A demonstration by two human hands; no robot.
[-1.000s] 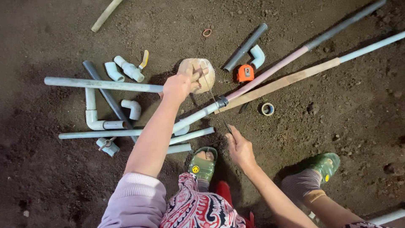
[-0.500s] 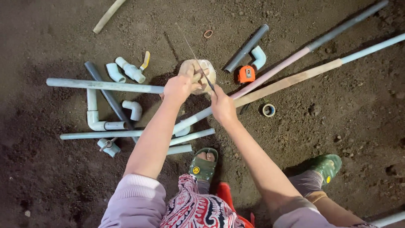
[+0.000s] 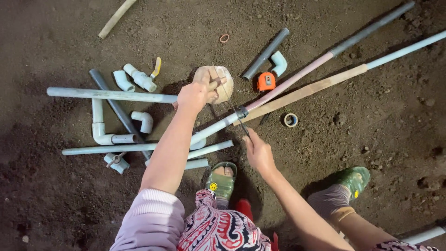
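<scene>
Fingers of the left hand (image 3: 194,95) curl round a tan spool (image 3: 214,83) held above the pipes (image 3: 111,95). Right hand (image 3: 258,151) pinches a thin wire (image 3: 231,106) running from that spool, drawn taut. Nearby lie an orange tape measure (image 3: 265,81) and a tape roll (image 3: 291,120) on the dirt (image 3: 381,121).

no packages, signs or screens lie on the dirt in front of me. the nearest thing to a label is the small pale sticker on the face of the orange tape measure (image 3: 265,82), which sits beside the grey elbow fitting (image 3: 279,62). a round yellow badge marks the toe of my green sandal (image 3: 221,182).
</scene>
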